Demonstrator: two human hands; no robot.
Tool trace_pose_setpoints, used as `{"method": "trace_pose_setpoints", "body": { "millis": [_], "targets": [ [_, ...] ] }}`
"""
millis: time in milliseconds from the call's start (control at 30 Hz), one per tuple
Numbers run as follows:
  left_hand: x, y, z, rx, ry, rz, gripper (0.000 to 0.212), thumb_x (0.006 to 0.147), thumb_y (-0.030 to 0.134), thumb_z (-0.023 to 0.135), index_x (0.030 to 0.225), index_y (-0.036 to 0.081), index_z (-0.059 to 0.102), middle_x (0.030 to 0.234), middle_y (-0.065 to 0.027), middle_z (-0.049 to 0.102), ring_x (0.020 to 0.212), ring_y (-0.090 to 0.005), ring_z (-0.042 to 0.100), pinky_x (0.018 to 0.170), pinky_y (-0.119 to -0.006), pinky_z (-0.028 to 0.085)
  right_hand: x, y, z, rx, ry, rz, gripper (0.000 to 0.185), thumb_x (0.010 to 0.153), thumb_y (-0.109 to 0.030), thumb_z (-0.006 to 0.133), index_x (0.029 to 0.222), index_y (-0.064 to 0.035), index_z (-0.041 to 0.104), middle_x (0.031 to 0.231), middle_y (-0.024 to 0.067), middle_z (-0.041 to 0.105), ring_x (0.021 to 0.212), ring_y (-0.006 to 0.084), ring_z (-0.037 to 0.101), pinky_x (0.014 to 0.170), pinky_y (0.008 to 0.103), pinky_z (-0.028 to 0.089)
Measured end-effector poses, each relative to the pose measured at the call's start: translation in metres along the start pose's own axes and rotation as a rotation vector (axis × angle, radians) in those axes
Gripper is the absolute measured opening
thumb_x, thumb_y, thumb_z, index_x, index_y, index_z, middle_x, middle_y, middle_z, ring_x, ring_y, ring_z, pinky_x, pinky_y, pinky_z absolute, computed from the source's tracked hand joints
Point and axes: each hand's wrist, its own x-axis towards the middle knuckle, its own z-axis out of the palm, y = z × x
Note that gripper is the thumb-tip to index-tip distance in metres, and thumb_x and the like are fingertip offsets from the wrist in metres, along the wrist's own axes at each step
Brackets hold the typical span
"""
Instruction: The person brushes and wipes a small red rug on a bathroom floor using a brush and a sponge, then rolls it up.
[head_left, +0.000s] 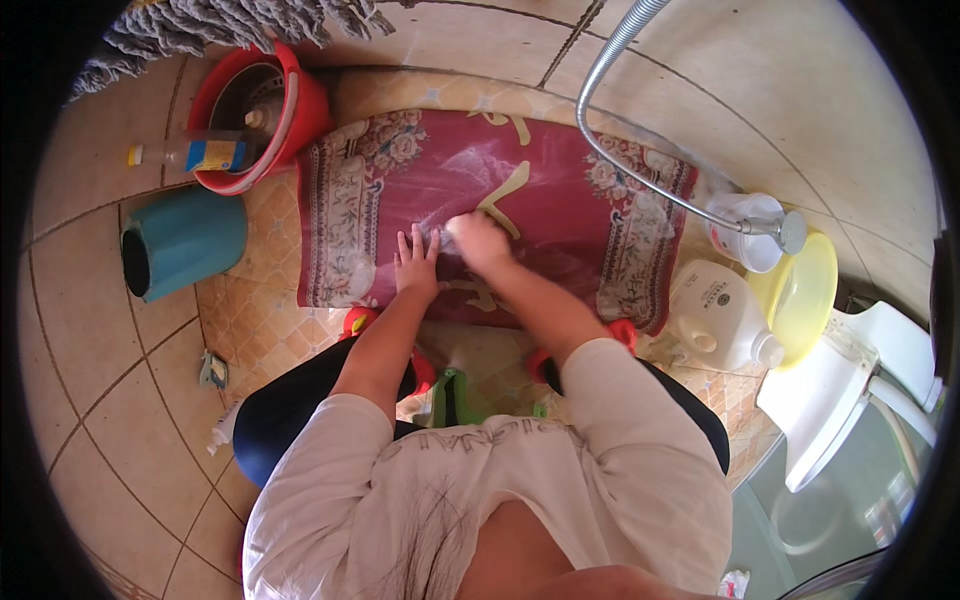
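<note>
A dark red floor mat (420, 187) with floral borders and large yellow characters lies spread before me, streaked with whitish suds. My left hand (418, 262) presses flat on its middle, fingers apart, holding nothing. Just right of it, my right hand (480, 238) is curled and slightly blurred, low over the mat. A small pale patch (448, 241) shows between the two hands; whether it is foam or something in the right hand is unclear. My red slippers (360, 321) are at the mat's near edge.
At left are a red bucket (307, 112) holding a plastic bottle (214, 154) and a teal bin (187, 240) on its side. A metal shower hose (600, 142) hangs over the mat's right side. A white jug (712, 311), white tub (757, 251) and yellow basin (814, 292) crowd the right.
</note>
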Motion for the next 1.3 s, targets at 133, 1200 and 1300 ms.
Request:
{"method": "trace_pose_setpoints", "body": {
  "millis": [133, 1200, 1300],
  "targets": [
    [-0.001, 0.0, 0.002, -0.032, 0.015, -0.002, 0.101, 0.059, 0.039, 0.07, 0.132, 0.025, 0.003, 0.138, -0.0105, -0.004, 0.126, -0.0348, 0.002, 0.098, -0.043, 0.023, -0.024, 0.082, -0.048, 0.126, 0.111, 0.175, 0.02, 0.077, -0.018, 0.04, 0.073, -0.0054, 0.055, 0.077, 0.0191, 0.055, 0.074, 0.0348, 0.055, 0.064, 0.0442, 0.044],
    [-0.001, -0.042, 0.039, -0.546, 0.442, -0.132, 0.099, 0.052, 0.028, 0.074, 0.129, 0.01, 0.014, 0.132, -0.0118, 0.019, 0.122, -0.027, 0.022, 0.098, -0.04, 0.023, 0.002, -0.048, 0.027, 0.247, 0.208, -0.044, 0.036, 0.075, -0.03, 0.054, 0.092, -0.0002, 0.043, 0.088, 0.0175, 0.051, 0.077, 0.031, 0.054, 0.065, 0.0388, 0.045],
    [0.003, -0.061, 0.052, -0.56, 0.437, -0.23, 0.102, 0.049, 0.033, 0.074, 0.129, 0.01, 0.015, 0.134, -0.0106, 0.019, 0.123, -0.0257, 0.021, 0.099, -0.04, 0.019, 0.015, -0.08, 0.043, 0.041, -0.004, -0.115, 0.029, 0.074, -0.025, 0.054, 0.088, -0.0017, 0.044, 0.084, 0.0149, 0.055, 0.077, 0.0265, 0.056, 0.061, 0.0367, 0.048]
  ]
}}
